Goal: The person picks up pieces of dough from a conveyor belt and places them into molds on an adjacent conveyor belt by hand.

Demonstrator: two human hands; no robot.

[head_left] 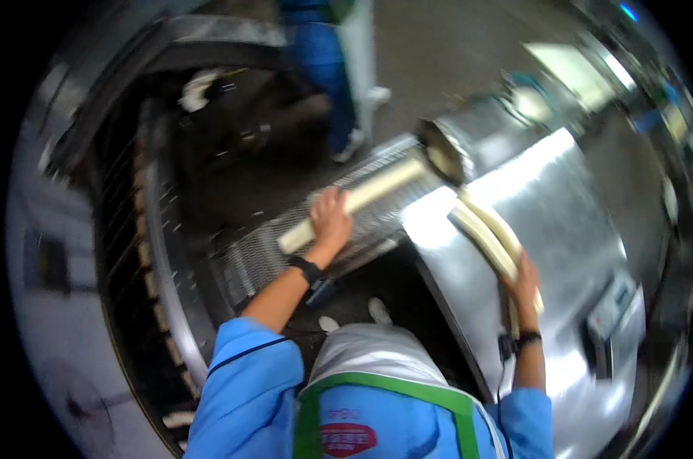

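My left hand [331, 219] lies over a long pale dough log [384, 185] on the mesh conveyor [258, 260], its fingers curled onto the log's far side. On the metal table [560, 199], my right hand [523, 284] is closed around the near part of two pale dough logs [484, 233] that lie side by side. Part of these logs is hidden under the right hand. Motion blurs the fingers of both hands somewhat.
A metal tube-shaped machine outlet [446, 151] stands at the conveyor's far end. A small device with a display [613, 306] sits on the table's right side. Another person in blue trousers [319, 61] stands beyond the conveyor. Dark machinery with a curved metal rail [166, 229] is at left.
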